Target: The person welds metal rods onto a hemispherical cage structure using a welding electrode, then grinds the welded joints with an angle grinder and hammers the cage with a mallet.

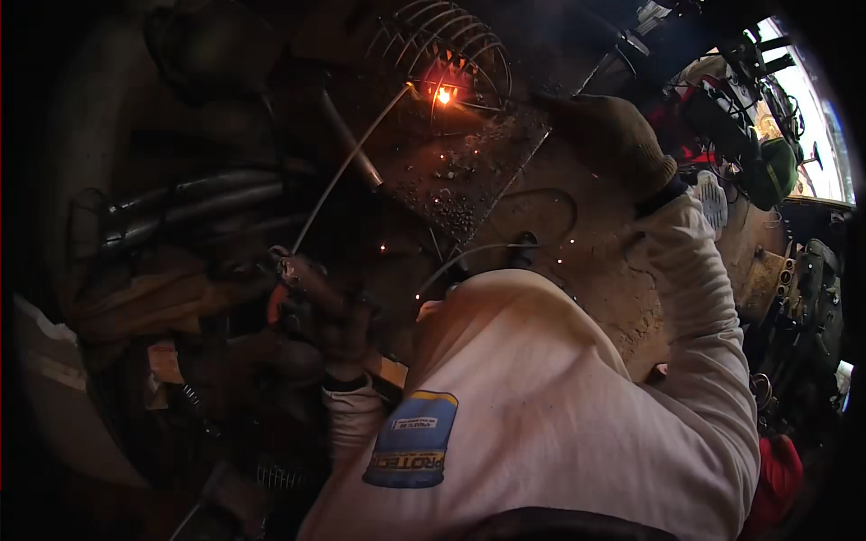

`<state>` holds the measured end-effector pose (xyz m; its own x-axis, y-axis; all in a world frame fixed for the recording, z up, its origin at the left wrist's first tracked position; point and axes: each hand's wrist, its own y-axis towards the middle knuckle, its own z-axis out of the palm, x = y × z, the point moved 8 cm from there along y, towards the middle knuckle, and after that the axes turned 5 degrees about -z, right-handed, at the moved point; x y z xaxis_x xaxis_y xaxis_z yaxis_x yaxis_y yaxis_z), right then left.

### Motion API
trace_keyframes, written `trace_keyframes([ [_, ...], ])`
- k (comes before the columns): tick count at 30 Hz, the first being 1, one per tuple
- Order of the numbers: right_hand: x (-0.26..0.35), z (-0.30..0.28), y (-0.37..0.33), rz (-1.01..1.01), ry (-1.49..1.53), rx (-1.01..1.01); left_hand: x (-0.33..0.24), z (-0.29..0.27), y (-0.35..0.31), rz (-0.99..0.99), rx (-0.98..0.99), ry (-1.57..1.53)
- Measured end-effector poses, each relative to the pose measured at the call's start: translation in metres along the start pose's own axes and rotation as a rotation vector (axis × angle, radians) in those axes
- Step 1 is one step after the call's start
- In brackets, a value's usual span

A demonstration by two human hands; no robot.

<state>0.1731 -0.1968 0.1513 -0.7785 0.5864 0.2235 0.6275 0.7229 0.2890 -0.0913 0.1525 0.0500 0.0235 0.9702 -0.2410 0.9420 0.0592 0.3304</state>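
My left hand [347, 329], in a dark glove, is closed around a welding electrode holder [308, 275]. A long thin welding rod [350, 164] runs up from the holder to a wire cage [460, 41] of curved metal rods. Beside the rod's tip, a bright orange glow [444, 96] burns at the cage's lower part. My right hand [622, 135], in a knitted-cuff work glove, reaches from the right towards the cage. Its fingers fade into shadow, so I cannot tell whether they grip the cage. The cage rests at a metal plate [483, 185] strewn with dark grains.
Sparks are scattered over the plate and ground. A metal tube [354, 140] lies left of the plate, and thick pipes [198, 197] lie farther left. A cable [487, 248] curves before my knee [514, 293]. Tangled equipment [767, 167] crowds the right side.
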Motion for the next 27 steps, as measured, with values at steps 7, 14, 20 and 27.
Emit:
trace_keyframes([
  [7,0.002,0.001,0.002,0.038,-0.047,0.055,-0.030,-0.013,0.013,0.239,-0.061,0.005],
  [14,-0.001,0.003,-0.001,0.015,-0.003,-0.022,0.014,0.025,-0.002,-0.790,0.256,-1.048],
  [20,0.000,0.001,0.000,-0.001,-0.037,-0.026,0.018,0.022,-0.001,-0.522,0.186,-0.763],
  [27,0.020,-0.015,0.002,0.144,-0.160,0.150,0.009,0.017,0.005,-0.566,0.249,-0.896],
])
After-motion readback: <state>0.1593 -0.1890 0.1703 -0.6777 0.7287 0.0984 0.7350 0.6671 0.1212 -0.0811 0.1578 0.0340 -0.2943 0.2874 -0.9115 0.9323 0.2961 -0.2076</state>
